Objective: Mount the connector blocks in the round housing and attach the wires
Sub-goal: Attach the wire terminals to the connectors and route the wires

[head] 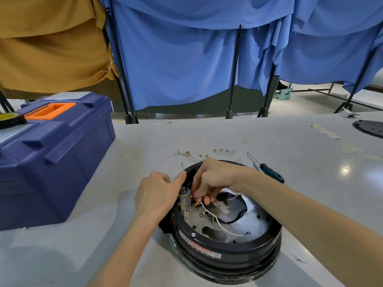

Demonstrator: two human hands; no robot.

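The right hand [215,177] pinches a white wire [223,225] near its brass end, fingertips down inside the round housing [228,251] at lower centre of the frame, just beside the row of connector blocks [184,204] along its inner left wall. The left hand [157,193] grips the housing's left rim, thumb laid on it. The likely risk is that the small terminal slips or seats skewed, because the fingers hide the tab. A tug could also snag the neighbouring loose wires.
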